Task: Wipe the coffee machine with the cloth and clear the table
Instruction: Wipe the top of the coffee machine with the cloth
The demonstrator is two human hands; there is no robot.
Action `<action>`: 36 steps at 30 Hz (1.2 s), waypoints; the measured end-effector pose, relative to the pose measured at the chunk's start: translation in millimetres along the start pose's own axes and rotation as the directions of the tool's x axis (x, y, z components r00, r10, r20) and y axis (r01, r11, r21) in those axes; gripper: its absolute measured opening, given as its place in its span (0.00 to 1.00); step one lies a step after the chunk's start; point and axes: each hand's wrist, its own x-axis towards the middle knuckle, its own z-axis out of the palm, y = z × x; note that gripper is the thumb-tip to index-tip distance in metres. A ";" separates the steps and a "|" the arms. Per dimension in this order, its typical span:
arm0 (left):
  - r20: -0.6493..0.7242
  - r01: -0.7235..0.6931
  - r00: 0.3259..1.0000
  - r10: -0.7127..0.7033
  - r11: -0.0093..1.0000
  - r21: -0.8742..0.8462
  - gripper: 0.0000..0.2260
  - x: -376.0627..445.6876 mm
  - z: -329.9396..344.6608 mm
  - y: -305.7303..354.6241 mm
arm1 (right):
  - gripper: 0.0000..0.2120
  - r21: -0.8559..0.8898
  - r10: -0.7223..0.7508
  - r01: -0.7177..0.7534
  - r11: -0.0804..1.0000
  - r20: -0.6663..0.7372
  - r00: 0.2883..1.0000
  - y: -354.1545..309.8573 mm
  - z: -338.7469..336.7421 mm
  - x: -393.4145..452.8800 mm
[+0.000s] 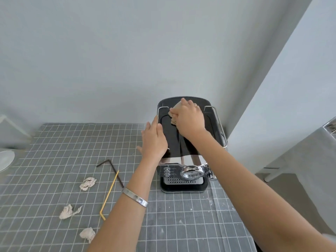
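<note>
A black and chrome coffee machine (211, 124) stands at the table's far right, near the wall corner. My right hand (189, 119) presses a beige cloth (175, 113) flat on the machine's black top, near its back. Most of the cloth is hidden under the hand. My left hand (154, 140) lies flat against the machine's left side, fingers together and nothing held in it. On the grey checked tablecloth (54, 151) lie three crumpled paper balls (88, 183) (67, 211) (87, 234), a black bent straw (111, 170) and a yellow bent straw (109, 195).
A white plate (5, 160) sits at the table's left edge. Grey walls close in behind and to the right of the machine. A grey piece of furniture (309, 160) stands off the table's right side. White crumbs speckle the cloth in front of the machine.
</note>
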 end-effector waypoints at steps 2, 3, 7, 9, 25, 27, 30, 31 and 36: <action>-0.011 -0.023 1.000 0.023 1.000 -0.016 0.28 1.1 0.9 -5.7 | 0.11 -0.003 -0.127 0.127 0.992 0.035 0.991 3.5 -1.7 -25.1; -0.011 -0.024 1.000 0.024 1.000 -0.019 0.28 2.3 1.4 -7.3 | 0.10 0.032 -0.211 0.210 0.977 0.020 0.977 8.2 -5.0 -45.9; 0.002 -0.006 1.000 0.006 1.000 -0.007 0.25 2.0 4.2 -5.3 | 0.14 0.231 -0.224 0.218 0.948 0.000 0.975 27.4 -21.6 -89.6; 0.001 -0.009 1.000 0.009 1.000 -0.002 0.24 3.4 3.6 -6.2 | 0.15 0.190 -0.168 0.163 0.968 0.010 0.986 27.9 -14.9 -64.1; 0.005 -0.022 1.000 0.022 0.999 0.043 0.22 -0.9 0.6 0.6 | 0.15 0.075 0.026 -0.021 0.997 -0.064 0.998 12.4 -4.2 -35.3; 0.016 -0.022 1.000 0.022 0.999 0.032 0.22 -0.9 0.8 0.3 | 0.12 0.058 0.069 -0.066 0.996 -0.043 0.997 6.7 -3.6 -11.8; 0.004 -0.042 0.999 0.042 0.999 0.010 0.27 0.8 1.4 -3.4 | 0.07 -0.124 0.013 -0.014 0.992 -0.011 1.000 -4.5 5.0 -33.2; -0.003 -0.034 0.999 0.034 0.999 0.013 0.30 1.4 1.0 -2.8 | 0.06 -0.126 -0.026 0.022 0.992 -0.028 0.999 -6.2 6.6 -50.8; 0.004 -0.008 1.000 0.008 0.998 0.066 0.24 -4.6 -2.5 0.9 | 0.06 0.042 -0.176 0.182 0.982 -0.127 0.976 7.8 -2.3 -107.5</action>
